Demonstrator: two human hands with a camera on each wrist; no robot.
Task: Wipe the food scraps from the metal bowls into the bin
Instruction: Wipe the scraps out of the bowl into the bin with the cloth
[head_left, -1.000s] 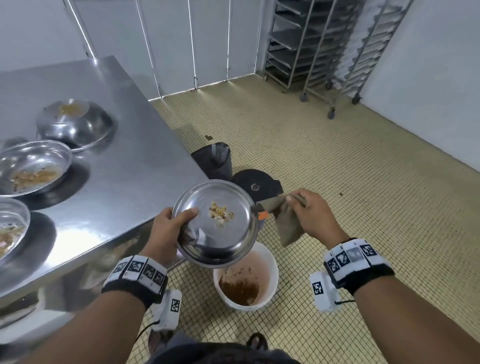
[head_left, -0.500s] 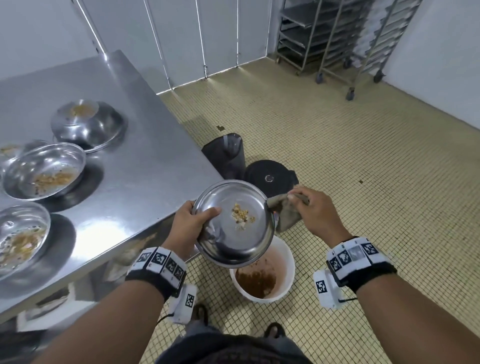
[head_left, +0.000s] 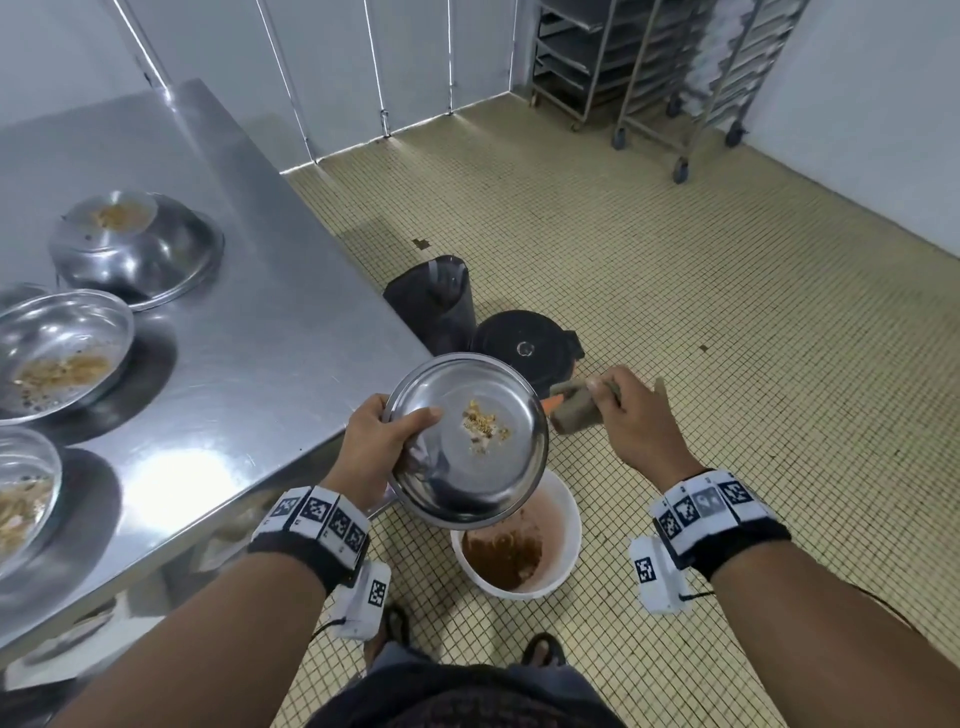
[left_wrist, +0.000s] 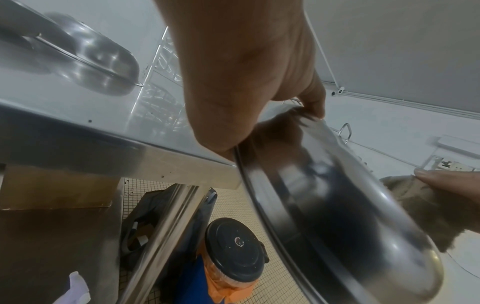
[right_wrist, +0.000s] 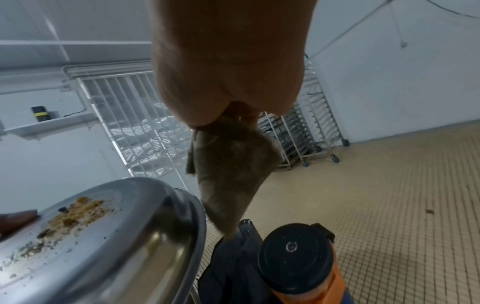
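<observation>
- The left hand (head_left: 375, 453) grips one metal bowl (head_left: 470, 441) at its left rim, thumb inside the bowl and the fingers under it; the left wrist view shows the same grip from below (left_wrist: 249, 78).
- This bowl is held in the air, tilted, above the white bin (head_left: 519, 545) that stands on the tiled floor (head_left: 675, 270) near the person's feet.
- One small clump of scraps (head_left: 483, 423) sticks near the middle of the bowl (yellowish, with some dark crumbs around it).
- The right hand (head_left: 636, 418) is closed around one brown cloth (head_left: 574, 410), just to the right of the bowl; from these views I cannot tell if the cloth touches the rim.
- In the bin lies a brown mass of food against the left wall.
- On the steel table (head_left: 249, 332), at the left, I count three more bowls standing upright with scraps: one near (head_left: 21, 499), one in the middle (head_left: 60, 353), and one partly hidden at the far left edge.
- One upturned bowl (head_left: 137, 249) lies farther on the table, with scraps on its base.
- Beyond the bin stand two dark things: one black container (head_left: 434, 301) and one jar with a black lid (head_left: 524, 348).
- Two wheeled racks (head_left: 649, 67) stand at the far wall.
</observation>
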